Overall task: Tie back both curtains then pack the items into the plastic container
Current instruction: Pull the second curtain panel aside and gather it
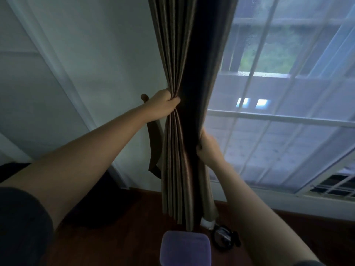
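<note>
A brown pleated curtain (178, 150) hangs in front of me, gathered into a narrow bundle between wall and window. My left hand (163, 105) squeezes the pleats on the bundle's left side at mid height. Lower down, my right hand (208, 148) grips the curtain's right edge. A brown tie-back strap (154, 148) dangles behind the curtain from a hook (144, 97) on the wall, loose and not around the curtain. No plastic container is in view.
A sheer white curtain (278, 112) covers the window at the right. On the dark wooden floor lie a purple square cushion (185, 248) and a black tangled object (225, 238). A dark piece of furniture (92, 204) stands at the lower left.
</note>
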A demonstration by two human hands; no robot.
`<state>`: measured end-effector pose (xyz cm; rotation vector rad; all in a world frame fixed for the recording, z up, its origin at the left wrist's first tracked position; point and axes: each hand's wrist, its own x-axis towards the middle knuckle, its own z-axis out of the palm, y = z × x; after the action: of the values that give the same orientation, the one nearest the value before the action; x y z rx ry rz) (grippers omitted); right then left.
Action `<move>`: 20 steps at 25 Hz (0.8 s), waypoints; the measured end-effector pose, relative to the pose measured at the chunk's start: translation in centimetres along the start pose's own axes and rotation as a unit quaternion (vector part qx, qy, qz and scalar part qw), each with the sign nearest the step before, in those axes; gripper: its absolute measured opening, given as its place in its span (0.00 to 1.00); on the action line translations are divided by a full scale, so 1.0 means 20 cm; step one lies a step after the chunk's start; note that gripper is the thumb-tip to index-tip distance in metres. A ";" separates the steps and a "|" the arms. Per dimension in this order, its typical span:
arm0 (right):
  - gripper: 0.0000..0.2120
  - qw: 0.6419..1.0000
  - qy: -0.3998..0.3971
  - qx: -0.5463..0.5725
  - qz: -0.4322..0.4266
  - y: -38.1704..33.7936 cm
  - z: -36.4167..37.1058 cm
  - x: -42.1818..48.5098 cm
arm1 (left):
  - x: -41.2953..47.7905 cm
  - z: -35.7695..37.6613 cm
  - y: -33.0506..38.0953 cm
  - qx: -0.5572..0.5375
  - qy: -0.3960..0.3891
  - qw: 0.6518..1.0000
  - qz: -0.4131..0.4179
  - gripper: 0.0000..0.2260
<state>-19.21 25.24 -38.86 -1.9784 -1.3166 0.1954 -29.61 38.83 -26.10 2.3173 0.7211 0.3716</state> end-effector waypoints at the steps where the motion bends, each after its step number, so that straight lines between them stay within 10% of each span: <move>1: 0.38 1.000 0.003 0.016 -0.010 -0.02 0.04 0.00 | 0.00 0.01 0.00 -0.007 0.004 1.000 -0.001 0.14; 16: 0.50 0.991 -0.122 0.056 0.020 -0.06 0.29 0.04 | -0.06 0.06 0.11 -0.089 -0.041 0.995 -0.002 0.10; 20: 0.45 0.988 -0.115 0.092 0.037 -0.12 0.31 0.02 | -0.08 0.07 0.15 0.046 -0.023 0.997 0.061 0.13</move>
<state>-23.86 29.01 -41.61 -1.8899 -1.3149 0.5760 -29.08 35.34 -25.21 2.4555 0.5867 0.3452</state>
